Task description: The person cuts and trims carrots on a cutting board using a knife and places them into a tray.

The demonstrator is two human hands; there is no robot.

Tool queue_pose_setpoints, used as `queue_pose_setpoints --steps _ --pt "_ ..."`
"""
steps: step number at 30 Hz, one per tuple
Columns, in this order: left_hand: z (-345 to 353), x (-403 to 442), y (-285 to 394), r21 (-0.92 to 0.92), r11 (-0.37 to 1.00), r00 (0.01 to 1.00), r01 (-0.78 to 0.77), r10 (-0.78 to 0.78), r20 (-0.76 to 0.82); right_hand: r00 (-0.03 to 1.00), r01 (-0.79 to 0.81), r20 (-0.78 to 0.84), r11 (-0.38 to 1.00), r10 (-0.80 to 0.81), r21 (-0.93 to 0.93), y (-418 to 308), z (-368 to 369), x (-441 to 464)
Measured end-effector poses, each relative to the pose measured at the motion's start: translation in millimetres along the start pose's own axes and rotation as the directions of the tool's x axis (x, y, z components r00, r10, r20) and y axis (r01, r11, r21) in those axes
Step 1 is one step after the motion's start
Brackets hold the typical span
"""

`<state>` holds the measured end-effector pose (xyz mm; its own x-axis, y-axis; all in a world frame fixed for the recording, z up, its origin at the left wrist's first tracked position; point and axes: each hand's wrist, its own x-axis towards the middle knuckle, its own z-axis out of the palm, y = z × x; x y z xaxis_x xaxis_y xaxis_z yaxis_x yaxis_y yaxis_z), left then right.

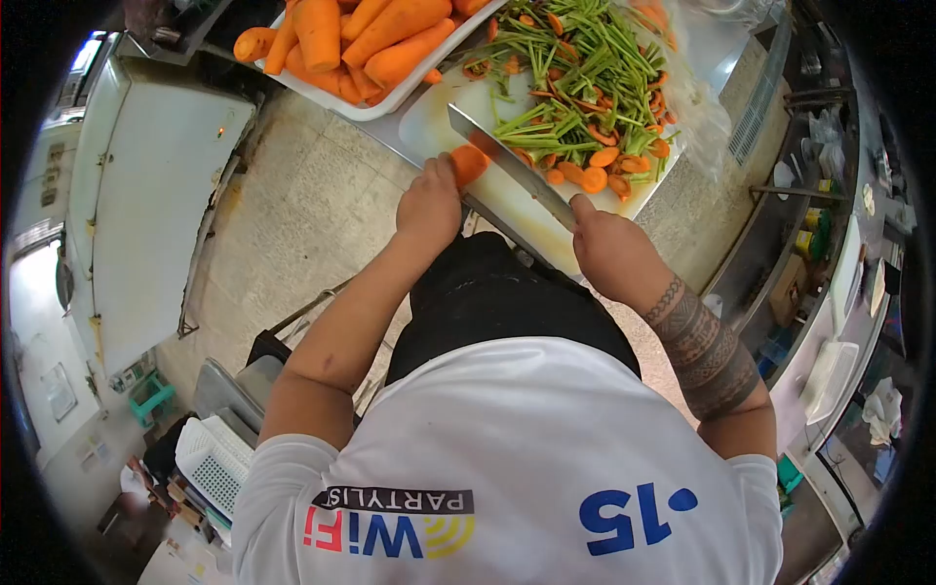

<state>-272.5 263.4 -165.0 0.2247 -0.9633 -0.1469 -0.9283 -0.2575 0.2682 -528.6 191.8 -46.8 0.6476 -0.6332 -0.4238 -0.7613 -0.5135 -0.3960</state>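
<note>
A carrot (470,165) is held in my left hand (430,204) at the near left edge of the white cutting board (502,190). My right hand (616,250) is wrapped round the handle of a wide cleaver (509,164). The blade slants across the board, its far part close beside the carrot's cut end. Right of the blade lies a heap of green carrot stems (570,83), with orange end slices (595,178) scattered at its near side.
A white tray (375,110) piled with peeled carrots (375,44) stands beyond my left hand. Clear plastic (710,88) lies at the board's right. Shelves with packages (809,234) line the right side; a white box-like unit (156,185) stands at left.
</note>
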Motion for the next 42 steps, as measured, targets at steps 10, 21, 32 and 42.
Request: queue_pose_setpoints --steps 10,21,32,42 --pt "-2 4 -2 0.041 0.999 0.999 -0.036 0.034 0.039 0.992 0.085 -0.097 0.996 -0.084 0.007 -10 49 55" --pt "-39 20 1 -0.272 0.954 0.973 -0.124 0.064 -0.22 0.968 0.01 -0.247 0.983 0.036 0.183 26 68 49" --pt "3 -9 -46 -0.746 0.662 0.98 0.072 -0.188 -0.072 0.968 -0.089 -0.206 0.963 0.144 0.254 18 67 20" --pt "8 -8 -39 -0.767 0.63 0.971 0.121 -0.236 -0.041 0.984 -0.073 -0.14 0.969 0.108 0.234 2 79 38"
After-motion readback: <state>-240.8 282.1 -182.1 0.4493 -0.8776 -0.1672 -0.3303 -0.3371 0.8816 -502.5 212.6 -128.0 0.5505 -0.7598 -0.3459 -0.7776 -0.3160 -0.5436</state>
